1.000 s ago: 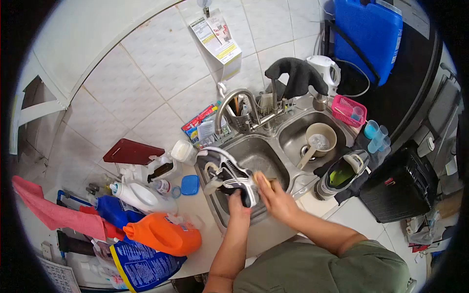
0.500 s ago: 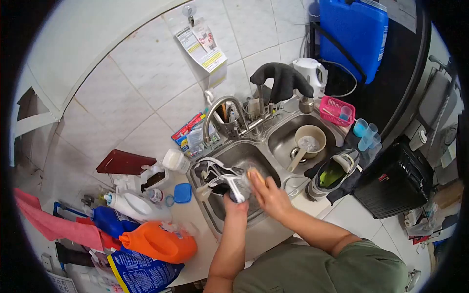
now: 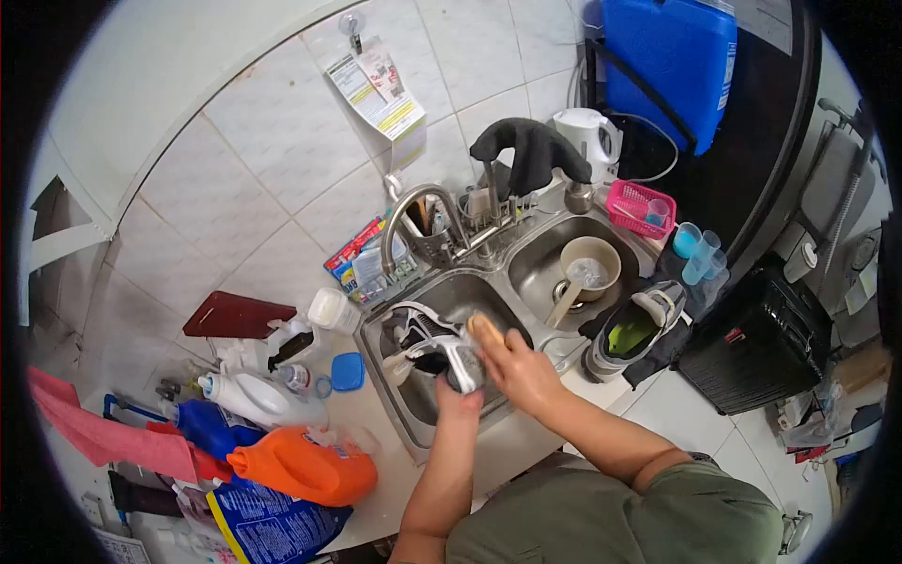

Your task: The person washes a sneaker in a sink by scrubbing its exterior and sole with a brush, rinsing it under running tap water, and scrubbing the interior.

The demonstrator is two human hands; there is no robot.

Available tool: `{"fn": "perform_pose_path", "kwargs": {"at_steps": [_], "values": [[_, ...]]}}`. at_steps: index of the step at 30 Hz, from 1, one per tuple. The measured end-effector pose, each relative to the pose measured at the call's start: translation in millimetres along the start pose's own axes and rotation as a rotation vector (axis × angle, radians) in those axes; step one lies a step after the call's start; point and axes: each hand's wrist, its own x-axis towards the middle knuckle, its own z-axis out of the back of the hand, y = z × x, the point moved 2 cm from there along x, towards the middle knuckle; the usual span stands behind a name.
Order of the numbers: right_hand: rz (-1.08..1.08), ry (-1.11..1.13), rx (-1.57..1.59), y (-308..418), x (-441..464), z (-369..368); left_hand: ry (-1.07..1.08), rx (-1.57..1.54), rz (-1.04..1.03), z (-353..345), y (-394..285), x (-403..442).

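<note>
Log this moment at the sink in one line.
left hand: holds shoe; right hand: holds brush at shoe; shoe: over left basin; dipper: in right basin

Place: kitchen; double-bowl sink [image 3: 479,296]; curved faucet [image 3: 387,235]; white electric kettle [image 3: 583,133]; tiled wall [image 3: 254,179]

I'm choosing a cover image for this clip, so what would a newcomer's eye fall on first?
Probably the bright orange plastic jug on the counter at lower left, and the big blue plastic container at upper right. At the centre, the left hand holds a black-and-white shoe over the left-hand steel basin, with a tan, brush-like tool in the right hand beside it.
</note>
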Motion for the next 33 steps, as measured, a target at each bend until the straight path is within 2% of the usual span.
{"fn": "perform_pose_path", "kwargs": {"at_steps": [1,2,3,5,6,7,10,13,17,18,19,20,21,23,24,25,26,27,28,29,31,32,33], "values": [[0.002,0.079,-0.009,-2,1,4,-0.002,0.063,-0.059,-10,-11,-12],[0.069,0.042,0.052,-2,-15,4,0.07,0.071,-0.034,-1,-21,-2],[0.068,0.026,0.051,-1,-10,3,0.036,0.063,-0.041,6,-26,-2],[0.042,0.011,0.058,0,-8,-1,-0.241,0.333,-0.013,33,-21,-7],[-0.002,0.076,-0.033,2,11,0,-0.294,0.359,0.07,20,-17,-16],[0.001,0.059,-0.016,-1,13,-1,-0.062,0.373,-0.005,6,-11,-44],[0.055,0.062,0.122,-4,3,-9,0.018,0.349,0.016,11,-27,-40],[0.036,0.113,0.144,0,-7,-14,0.031,0.275,0.024,29,-25,-40],[0.01,0.036,0.15,-4,36,-28,0.148,0.378,-0.072,43,-22,-59],[0.007,0.121,0.162,3,22,-17,0.163,0.321,-0.021,51,-33,-48],[0.067,0.053,0.208,5,17,-21,0.191,0.261,0.027,56,-40,-35],[0.123,-0.012,0.249,5,11,-23,0.065,0.359,0.025,31,-44,-45],[0.161,-0.069,0.289,5,4,-24,0.092,0.264,0.105,42,-38,-45],[-0.004,-0.037,0.202,-9,40,-36,0.141,0.084,0.279,79,-25,-49],[-0.103,-0.004,0.131,-18,68,-35,0.206,0.164,0.186,78,-21,-48],[-0.199,0.032,0.068,-26,87,-37,0.192,0.164,0.258,72,-22,-47],[-0.208,0.014,0.121,-39,96,-45,0.176,0.163,0.329,65,-22,-46],[-0.217,-0.004,0.174,-59,101,-52,-0.054,0.405,0.25,61,-28,-52],[-0.225,-0.017,0.224,-72,100,-55,0.248,0.178,0.369,95,-31,-32],[-0.22,-0.065,0.328,-76,90,-55,0.025,0.365,0.26,82,-36,-56],[-0.205,-0.168,0.538,-74,70,-53,0.042,0.35,0.233,81,-37,-61],[-0.465,-0.011,0.737,-73,55,-66,0.061,0.346,0.218,79,-39,-59],[-0.554,0.09,0.827,-55,45,-61,0.081,0.343,0.204,76,-40,-58]]}}
